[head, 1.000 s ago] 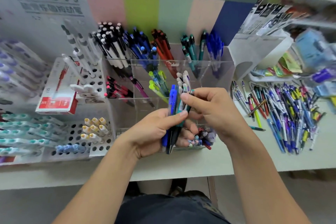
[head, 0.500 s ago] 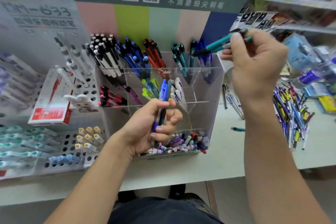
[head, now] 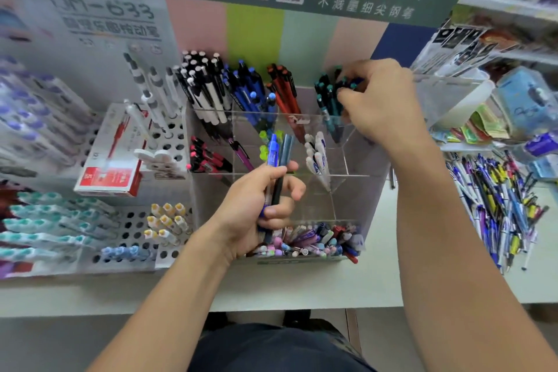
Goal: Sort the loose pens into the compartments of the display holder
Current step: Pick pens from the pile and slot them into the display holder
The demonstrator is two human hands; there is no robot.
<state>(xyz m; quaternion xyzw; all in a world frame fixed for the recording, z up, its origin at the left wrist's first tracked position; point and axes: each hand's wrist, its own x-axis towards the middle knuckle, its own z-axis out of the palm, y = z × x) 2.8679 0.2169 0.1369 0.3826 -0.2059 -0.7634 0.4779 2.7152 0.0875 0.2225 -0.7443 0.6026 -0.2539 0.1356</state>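
The clear acrylic display holder point(head: 356, 190) stands on the white counter, with black-white, blue, red and teal pens sorted in its back row. My left hand point(head: 253, 211) grips a blue pen point(head: 273, 151) and a dark grey pen point(head: 286, 148) upright in front of the holder's middle row. My right hand point(head: 380, 106) reaches into the back right compartment, its fingertips pinching the tops of the teal pens point(head: 327, 100) there. A heap of loose pens point(head: 498, 199) lies on the counter to the right.
White perforated racks point(head: 136, 220) with capped pens and a red-and-white box point(head: 111, 160) fill the left side. Mixed pens point(head: 314, 241) crowd the holder's front tray. A clear bin point(head: 453, 100) and packaged goods stand at the right. The counter edge runs just below the holder.
My right hand has come down from above the holder with the teal pens into the back right compartment. My left hand still holds its pens and has barely moved.
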